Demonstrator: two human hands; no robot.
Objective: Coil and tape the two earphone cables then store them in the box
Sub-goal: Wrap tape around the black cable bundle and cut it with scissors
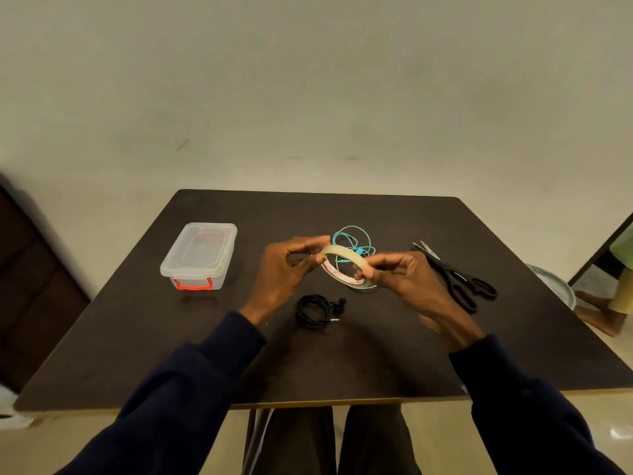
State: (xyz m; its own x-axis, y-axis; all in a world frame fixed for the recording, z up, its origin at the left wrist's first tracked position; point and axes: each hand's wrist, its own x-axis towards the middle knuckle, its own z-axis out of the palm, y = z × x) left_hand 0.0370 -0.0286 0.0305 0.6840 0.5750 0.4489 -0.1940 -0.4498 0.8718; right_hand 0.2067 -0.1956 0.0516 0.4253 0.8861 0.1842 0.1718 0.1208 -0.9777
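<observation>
A roll of clear tape (343, 254) is held above the dark table (205, 354) between both hands. My right hand (407, 282) grips its right side, and my left hand (286, 272) pinches its left edge with thumb and fingertips. Behind the roll a turquoise earphone cable (352, 238) lies in loose loops on the table. A black earphone cable (315, 310) lies coiled in front, between my wrists, its plug pointing right. A clear plastic box (200, 255) with a shut lid and a red latch stands at the left.
Black scissors (455, 279) lie on the table right of my right hand. Past the table's right edge are a round whitish basin (556, 286) on the floor and another person's bare foot (597, 313). A wall stands close behind the table.
</observation>
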